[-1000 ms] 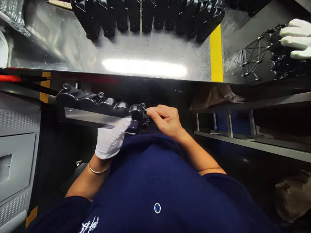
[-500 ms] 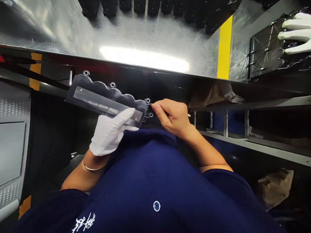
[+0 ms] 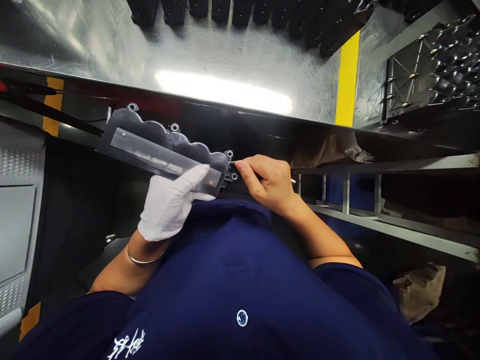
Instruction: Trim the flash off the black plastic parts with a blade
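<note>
The left hand [image 3: 170, 202], in a white glove, is closed around the near end of a long black plastic part [image 3: 165, 150] with a scalloped upper edge and a grey strip along its face, holding it in the air just below the front edge of the steel tabletop [image 3: 112, 50]. The bare right hand [image 3: 268, 182] pinches a thin metal tool [image 3: 233, 162] between thumb and forefinger, its tip touching the part's right end beside the small screw eyelets. More black parts [image 3: 240, 10] stand in a row at the tabletop's far side, left of a yellow stripe [image 3: 347, 80].
</note>
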The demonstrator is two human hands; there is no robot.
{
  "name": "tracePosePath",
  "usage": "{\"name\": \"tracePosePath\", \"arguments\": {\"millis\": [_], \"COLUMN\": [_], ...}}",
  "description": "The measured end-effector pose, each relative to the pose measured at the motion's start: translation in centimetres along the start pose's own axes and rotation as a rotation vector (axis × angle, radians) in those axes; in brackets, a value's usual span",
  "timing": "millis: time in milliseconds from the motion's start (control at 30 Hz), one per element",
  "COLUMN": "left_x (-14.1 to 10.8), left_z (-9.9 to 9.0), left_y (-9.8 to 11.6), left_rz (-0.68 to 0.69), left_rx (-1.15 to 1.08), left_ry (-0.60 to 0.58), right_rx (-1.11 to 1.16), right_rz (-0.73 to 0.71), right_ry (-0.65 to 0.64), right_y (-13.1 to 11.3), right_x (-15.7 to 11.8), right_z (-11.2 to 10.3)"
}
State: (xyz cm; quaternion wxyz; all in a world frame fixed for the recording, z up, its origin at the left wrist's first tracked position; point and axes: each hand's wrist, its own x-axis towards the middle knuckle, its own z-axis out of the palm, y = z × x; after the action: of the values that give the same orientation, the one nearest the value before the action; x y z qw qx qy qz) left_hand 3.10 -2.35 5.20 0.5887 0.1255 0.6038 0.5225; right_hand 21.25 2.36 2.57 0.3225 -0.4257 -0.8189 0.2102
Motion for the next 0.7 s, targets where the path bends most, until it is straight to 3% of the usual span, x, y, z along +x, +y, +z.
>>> {"name": "tracePosePath", "arguments": {"millis": [467,633,700], "left_x": [-0.29,-0.01,0.04], "left_z": [0.30,-0.10,-0.25], "left_y": [-0.05,-0.07,-0.09], "left_rz": [0.023,-0.006,-0.093], "left_rx": [0.007,0.061,0.024], "left_ry": [-0.013,0.021,0.042], "right_rx": [-0.010,-0.037,0.011], "right_rz": [0.017,0.007,-0.038], "right_ry": [-0.001,-0.111,-0.218], "right_y": [-0.03,0.28,0.75], "right_x": [-0.04,0.14,0.30], "right_z": [0.08,-0.16,-0.55]}}
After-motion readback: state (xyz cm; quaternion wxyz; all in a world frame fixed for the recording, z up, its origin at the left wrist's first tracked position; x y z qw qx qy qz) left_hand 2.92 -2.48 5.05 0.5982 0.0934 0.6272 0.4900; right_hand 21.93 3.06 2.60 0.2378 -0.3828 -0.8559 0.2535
